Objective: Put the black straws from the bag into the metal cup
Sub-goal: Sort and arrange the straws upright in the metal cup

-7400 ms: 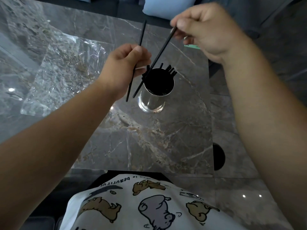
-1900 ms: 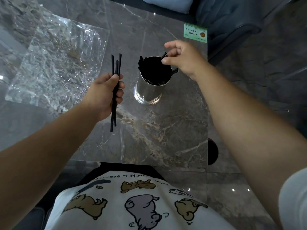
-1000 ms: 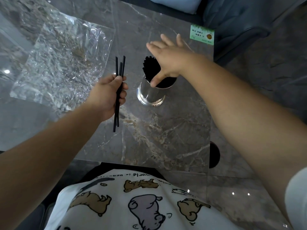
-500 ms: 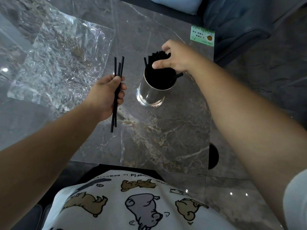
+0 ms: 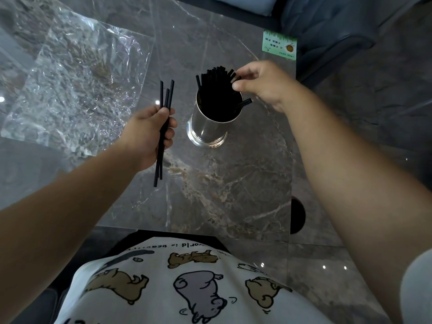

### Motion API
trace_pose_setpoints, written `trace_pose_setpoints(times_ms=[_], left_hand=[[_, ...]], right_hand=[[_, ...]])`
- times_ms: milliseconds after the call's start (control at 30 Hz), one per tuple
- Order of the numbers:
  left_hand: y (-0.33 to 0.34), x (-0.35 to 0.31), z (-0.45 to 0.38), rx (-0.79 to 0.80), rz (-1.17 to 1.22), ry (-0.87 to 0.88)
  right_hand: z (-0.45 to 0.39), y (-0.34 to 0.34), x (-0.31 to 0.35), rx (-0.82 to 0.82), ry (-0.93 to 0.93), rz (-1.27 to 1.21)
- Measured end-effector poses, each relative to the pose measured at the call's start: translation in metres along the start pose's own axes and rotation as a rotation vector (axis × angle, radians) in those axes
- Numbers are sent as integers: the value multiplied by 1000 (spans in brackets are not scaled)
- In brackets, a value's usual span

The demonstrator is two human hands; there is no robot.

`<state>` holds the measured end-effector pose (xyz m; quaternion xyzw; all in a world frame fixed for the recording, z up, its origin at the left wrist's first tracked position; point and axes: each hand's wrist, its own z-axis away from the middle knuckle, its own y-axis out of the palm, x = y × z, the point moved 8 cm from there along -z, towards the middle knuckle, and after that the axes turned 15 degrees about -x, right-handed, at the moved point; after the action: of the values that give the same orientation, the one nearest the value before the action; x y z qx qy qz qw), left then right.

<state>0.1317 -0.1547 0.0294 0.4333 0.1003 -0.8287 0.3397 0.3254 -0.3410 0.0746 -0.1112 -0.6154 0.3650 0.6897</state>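
A metal cup (image 5: 207,127) is positioned upright on the marble table (image 5: 233,183), slightly above the frame centre. A bundle of black straws (image 5: 216,83) is contained in it, fanned toward the upper rim. The straw tips are pinched between thumb and fingers of the right hand (image 5: 259,84). Three loose straws (image 5: 163,127) are gripped in the curled left hand (image 5: 149,134) (left of the cup, not touching it). A clear plastic bag (image 5: 70,83) is spread flat at the upper left.
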Motion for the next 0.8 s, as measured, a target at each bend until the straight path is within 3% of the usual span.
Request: trace_pose_setpoints(times_ms=[267, 533, 800], left_hand=[[-1, 1, 1, -3, 5, 4], [7, 3, -1, 13, -1, -1], [3, 3, -4, 14, 0, -5]], right_hand=[[10, -10, -1, -73, 7, -27], [0, 10, 22, 42, -49, 4], [-1, 17, 25, 19, -74, 12]])
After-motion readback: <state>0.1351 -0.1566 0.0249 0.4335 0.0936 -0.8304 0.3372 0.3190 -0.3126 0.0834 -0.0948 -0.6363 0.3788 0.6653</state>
